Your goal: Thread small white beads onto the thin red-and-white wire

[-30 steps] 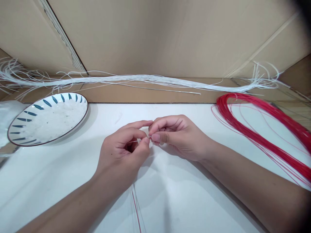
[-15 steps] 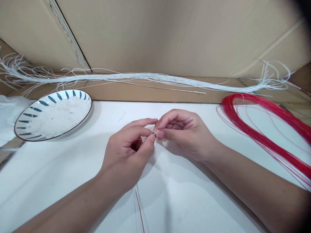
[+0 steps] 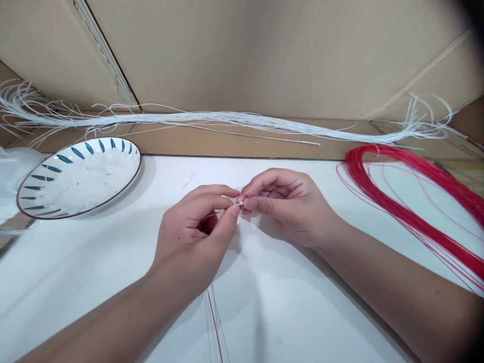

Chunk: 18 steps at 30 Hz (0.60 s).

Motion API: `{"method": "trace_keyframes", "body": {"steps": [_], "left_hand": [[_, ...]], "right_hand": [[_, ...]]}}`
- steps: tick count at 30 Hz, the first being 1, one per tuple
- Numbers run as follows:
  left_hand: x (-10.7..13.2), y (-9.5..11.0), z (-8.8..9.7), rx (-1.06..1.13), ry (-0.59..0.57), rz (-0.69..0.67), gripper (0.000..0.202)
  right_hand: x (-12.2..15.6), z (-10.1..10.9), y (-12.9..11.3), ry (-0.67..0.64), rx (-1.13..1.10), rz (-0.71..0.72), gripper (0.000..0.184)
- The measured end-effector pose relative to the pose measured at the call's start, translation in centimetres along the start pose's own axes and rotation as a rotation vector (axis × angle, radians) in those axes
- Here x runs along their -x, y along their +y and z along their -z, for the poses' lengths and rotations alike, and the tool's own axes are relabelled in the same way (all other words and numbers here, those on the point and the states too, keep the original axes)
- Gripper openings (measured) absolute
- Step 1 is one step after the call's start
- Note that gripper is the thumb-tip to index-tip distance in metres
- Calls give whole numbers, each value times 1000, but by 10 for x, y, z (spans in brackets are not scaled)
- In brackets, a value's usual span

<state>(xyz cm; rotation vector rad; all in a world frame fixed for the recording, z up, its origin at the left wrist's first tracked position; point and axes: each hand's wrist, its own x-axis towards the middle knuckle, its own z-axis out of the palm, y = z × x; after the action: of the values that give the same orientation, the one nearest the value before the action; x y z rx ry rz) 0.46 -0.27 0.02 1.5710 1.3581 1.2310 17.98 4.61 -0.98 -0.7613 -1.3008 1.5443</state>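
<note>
Both hands meet over the middle of the white table (image 3: 94,262). My left hand (image 3: 192,237) pinches a thin white thread (image 3: 227,197) between thumb and forefinger. My right hand (image 3: 287,204) pinches a tiny white bead-like piece (image 3: 240,203) at the thread's tip, fingertips touching those of the left hand. Thin white and red strands (image 3: 214,322) trail from under my left hand toward the near edge.
A white plate with blue dashes (image 3: 77,176) holding small white bits sits at the left. A coil of red cord (image 3: 408,201) lies at the right. A long bundle of white threads (image 3: 227,121) runs along the cardboard backing. White plastic (image 3: 11,176) lies far left.
Both hands have stayed pinched together and shifted slightly up and right. The thread end now pokes out between the fingertips.
</note>
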Motion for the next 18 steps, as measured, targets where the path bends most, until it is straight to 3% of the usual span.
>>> {"method": "trace_keyframes", "body": {"steps": [10, 18], "left_hand": [[-1, -1, 2, -50, -11, -66, 13], [0, 11, -4, 119, 35, 226, 10]], "right_hand": [[4, -7, -3, 76, 118, 115, 21], [3, -7, 0, 107, 43, 81, 27]]}}
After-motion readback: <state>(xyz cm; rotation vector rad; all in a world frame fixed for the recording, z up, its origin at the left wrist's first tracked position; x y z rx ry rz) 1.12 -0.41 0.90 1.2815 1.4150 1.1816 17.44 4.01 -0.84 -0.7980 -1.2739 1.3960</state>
